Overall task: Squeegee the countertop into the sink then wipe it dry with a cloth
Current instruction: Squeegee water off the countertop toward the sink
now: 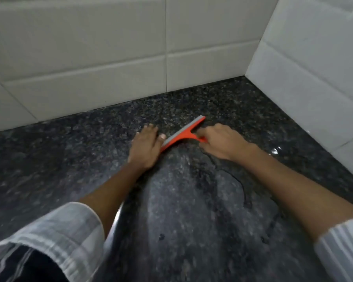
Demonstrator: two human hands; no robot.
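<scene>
The squeegee [182,133] lies just right of the frame's middle, blade down on the dark speckled tabletop [69,159], its long axis running on a diagonal from lower left to upper right, with the far tip pointing toward the corner where the two tiled walls [90,58] meet. It sits between the two hands. The right hand [220,142] is curled round the red handle, which juts off the blade toward the lower right. The left hand [146,146] lies at the blade's lower-left end, fingers fairly straight and flat on the stone, thumb touching the blade edge; it presses rather than grips. Both hands are at the tool, so neither has to reach. Water [243,190] lies in a thin-edged pool in the lower right of the frame, on the near side of the blade, with a few stray drops lower down. A bright metal rim [118,218], likely the sink's, shows at lower centre beside the left forearm, so the pull probably runs toward the viewer and leftward. Counted: one squeegee, two hands, two rolled pale sleeves [55,237]; no cloth is in view.
</scene>
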